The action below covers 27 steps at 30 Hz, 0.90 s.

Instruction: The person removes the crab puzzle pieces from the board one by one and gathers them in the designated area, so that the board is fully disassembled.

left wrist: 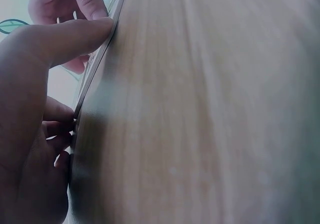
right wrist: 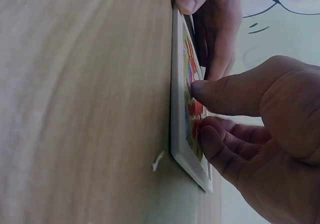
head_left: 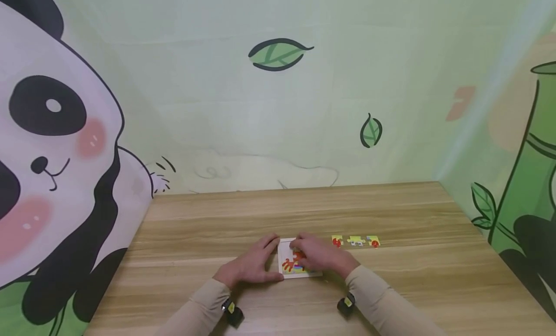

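A small white-framed jigsaw puzzle with a red figure lies flat on the wooden table. Bare white backing shows in its upper left. My left hand spans the frame's left side, thumb at the near corner and fingertips by the far one. In the left wrist view, that thumb rests against the frame's edge. My right hand reaches over the puzzle from the right. Its thumb and curled fingers pinch at a red puzzle piece low on the board, partly hidden by the hand.
Several loose things lie right of the frame: a red-and-yellow puzzle piece, a yellow one and another red-and-yellow one. The wooden table ends at a wall printed with a panda and leaves.
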Each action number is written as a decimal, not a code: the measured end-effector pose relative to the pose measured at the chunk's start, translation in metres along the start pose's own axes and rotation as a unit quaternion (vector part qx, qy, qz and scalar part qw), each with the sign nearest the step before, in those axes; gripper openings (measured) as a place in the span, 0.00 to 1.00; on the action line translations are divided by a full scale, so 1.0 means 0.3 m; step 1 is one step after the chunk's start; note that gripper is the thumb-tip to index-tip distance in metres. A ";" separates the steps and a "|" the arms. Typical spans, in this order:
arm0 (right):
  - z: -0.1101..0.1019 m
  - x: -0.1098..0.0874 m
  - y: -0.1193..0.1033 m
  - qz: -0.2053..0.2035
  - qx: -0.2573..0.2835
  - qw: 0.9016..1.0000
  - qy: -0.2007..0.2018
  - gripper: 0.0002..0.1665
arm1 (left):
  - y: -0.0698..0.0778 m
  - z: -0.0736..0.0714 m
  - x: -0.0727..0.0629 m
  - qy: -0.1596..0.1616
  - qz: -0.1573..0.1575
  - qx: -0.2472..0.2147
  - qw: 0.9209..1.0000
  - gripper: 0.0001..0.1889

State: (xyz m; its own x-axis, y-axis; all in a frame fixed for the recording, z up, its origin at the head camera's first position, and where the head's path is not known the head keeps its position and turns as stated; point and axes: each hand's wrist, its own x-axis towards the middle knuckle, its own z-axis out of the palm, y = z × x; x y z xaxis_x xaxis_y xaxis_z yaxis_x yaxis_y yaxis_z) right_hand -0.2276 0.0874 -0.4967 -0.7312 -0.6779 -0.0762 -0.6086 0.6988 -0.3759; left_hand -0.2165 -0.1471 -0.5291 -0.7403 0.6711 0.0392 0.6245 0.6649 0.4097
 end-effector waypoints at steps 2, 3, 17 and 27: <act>-0.001 -0.001 -0.001 0.006 0.011 1.000 -0.001 0.24 | 0.000 -0.001 0.001 0.000 0.002 -0.001 1.000 0.51; -0.001 -0.001 -0.001 0.008 0.016 1.000 -0.002 0.24 | 0.000 -0.001 0.001 -0.001 0.002 -0.001 1.000 0.51; -0.010 0.004 -0.008 0.016 0.024 0.999 -0.017 0.23 | 0.001 -0.004 0.004 -0.011 -0.010 0.003 1.000 0.52; 0.000 0.000 0.011 -0.001 0.031 1.000 -0.001 0.20 | 0.000 -0.005 0.003 -0.004 -0.002 0.006 1.000 0.51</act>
State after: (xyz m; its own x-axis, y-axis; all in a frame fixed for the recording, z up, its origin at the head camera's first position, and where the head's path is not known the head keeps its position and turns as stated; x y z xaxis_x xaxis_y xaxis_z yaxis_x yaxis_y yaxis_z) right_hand -0.2296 0.0898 -0.4979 -0.7290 -0.6801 -0.0778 -0.5902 0.6821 -0.4318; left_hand -0.2176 -0.1468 -0.5278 -0.7412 0.6706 0.0300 0.6239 0.6718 0.3993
